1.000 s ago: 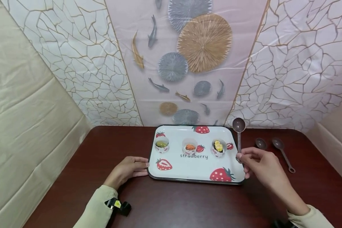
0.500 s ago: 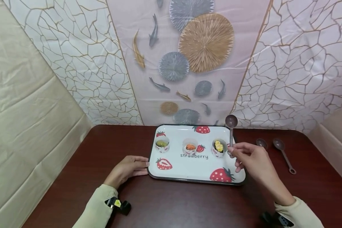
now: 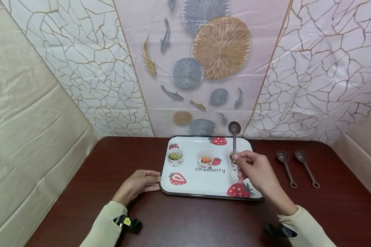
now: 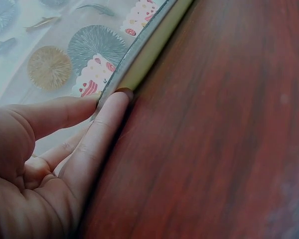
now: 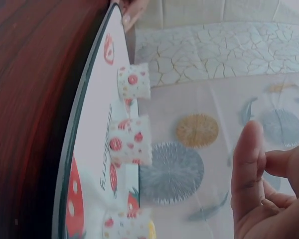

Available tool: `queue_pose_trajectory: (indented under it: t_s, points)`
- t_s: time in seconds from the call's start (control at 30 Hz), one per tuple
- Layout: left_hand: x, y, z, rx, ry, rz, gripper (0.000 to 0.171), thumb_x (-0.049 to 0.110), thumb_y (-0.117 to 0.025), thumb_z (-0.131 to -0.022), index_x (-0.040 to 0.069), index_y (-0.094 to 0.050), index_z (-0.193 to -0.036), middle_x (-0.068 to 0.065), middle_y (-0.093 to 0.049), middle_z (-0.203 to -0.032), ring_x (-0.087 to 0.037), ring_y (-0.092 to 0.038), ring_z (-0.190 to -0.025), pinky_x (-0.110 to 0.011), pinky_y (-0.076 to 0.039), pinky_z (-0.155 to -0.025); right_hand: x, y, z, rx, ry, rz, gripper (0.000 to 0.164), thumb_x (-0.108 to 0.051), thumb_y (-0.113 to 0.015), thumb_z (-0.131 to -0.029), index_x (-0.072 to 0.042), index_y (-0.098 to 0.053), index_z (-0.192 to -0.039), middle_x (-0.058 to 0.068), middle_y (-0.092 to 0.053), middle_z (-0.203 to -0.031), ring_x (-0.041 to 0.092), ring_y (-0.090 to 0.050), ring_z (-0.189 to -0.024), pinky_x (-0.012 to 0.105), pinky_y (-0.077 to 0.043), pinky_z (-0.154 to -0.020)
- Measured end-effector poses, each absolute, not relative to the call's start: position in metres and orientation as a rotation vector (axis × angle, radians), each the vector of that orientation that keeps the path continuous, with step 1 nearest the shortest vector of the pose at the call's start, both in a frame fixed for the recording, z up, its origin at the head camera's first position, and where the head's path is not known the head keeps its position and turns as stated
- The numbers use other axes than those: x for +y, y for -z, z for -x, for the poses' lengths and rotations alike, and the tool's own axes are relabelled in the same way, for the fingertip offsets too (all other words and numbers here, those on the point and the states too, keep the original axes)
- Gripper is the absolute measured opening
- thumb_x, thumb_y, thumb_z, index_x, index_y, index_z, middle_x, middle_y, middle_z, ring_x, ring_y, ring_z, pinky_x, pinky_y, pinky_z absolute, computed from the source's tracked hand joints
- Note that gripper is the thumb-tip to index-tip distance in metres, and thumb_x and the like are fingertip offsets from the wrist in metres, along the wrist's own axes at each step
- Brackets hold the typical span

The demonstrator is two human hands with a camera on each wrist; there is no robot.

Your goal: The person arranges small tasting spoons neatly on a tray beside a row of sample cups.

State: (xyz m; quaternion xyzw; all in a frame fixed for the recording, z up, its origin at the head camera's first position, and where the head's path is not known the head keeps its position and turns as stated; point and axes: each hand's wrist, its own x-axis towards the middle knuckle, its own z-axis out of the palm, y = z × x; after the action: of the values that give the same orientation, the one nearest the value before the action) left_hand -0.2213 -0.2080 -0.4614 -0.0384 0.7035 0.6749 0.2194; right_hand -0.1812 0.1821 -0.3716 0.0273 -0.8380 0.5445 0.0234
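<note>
My right hand (image 3: 255, 169) pinches the handle end of a dark measuring spoon (image 3: 234, 128), its bowl raised toward the wall. Right hand and spoon are over the right side of the white strawberry-print tray (image 3: 201, 183), partly covering the right paper cup (image 3: 232, 166). That cup's yellow filling peeks out in the right wrist view. A middle cup (image 3: 205, 161) holds something orange; the left cup (image 3: 175, 158) contains something green. At the tray's left edge, my left hand (image 3: 139, 183) grips the rim between thumb and finger (image 4: 107, 117).
Two more measuring spoons, a left one (image 3: 283, 157) and a right one (image 3: 302, 157), lie on the dark wood table (image 3: 198, 223) right of the tray. A patterned cloth wall (image 3: 160, 103) rises behind the table's back edge.
My right hand has carried the measuring spoon leftward from the tray's right edge to above the right cup, uncovering the handle of a spoon on the table. My left hand has stayed put.
</note>
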Motion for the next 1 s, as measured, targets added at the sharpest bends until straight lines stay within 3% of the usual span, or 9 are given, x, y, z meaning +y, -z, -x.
queue_pose_trajectory:
  t_s: [0.3, 0.57, 1.0]
  points:
    - [-0.208, 0.460, 0.219, 1.952, -1.858, 0.097, 0.047, 0.006, -0.069, -0.102, -0.015, -0.055, -0.141, -0.017, -0.074, -0.112, -0.019, -0.078, -0.091, -0.035, -0.066, -0.086, 0.160, 0.374, 0.186, -2.547, -1.832, -0.111, 0.026, -0.014, -0.059, -0.110, 0.009, -0.064, -0.119, 0.010, -0.059, -0.077, 0.017, -0.061, -0.056, 0.040, -0.063, -0.052]
    - [-0.208, 0.457, 0.219, 1.941, -1.857, 0.089, 0.048, 0.006, -0.069, -0.102, -0.016, -0.054, -0.142, -0.017, -0.074, -0.113, -0.019, -0.077, -0.091, -0.036, -0.066, -0.087, 0.143, 0.373, 0.189, -2.530, -1.969, -0.144, 0.026, -0.009, -0.053, -0.111, 0.010, -0.060, -0.128, 0.011, -0.056, -0.085, 0.015, -0.057, -0.065, 0.035, -0.064, -0.053]
    - [-0.208, 0.461, 0.221, 1.938, -1.864, 0.073, 0.046, 0.005, -0.068, -0.102, -0.016, -0.054, -0.140, -0.015, -0.074, -0.108, -0.017, -0.077, -0.088, -0.034, -0.066, -0.085, 0.120, 0.382, 0.188, -2.480, -2.098, -0.066, 0.026, -0.004, -0.049, -0.109, 0.008, -0.057, -0.130, 0.013, -0.057, -0.092, 0.015, -0.057, -0.065, 0.030, -0.063, -0.056]
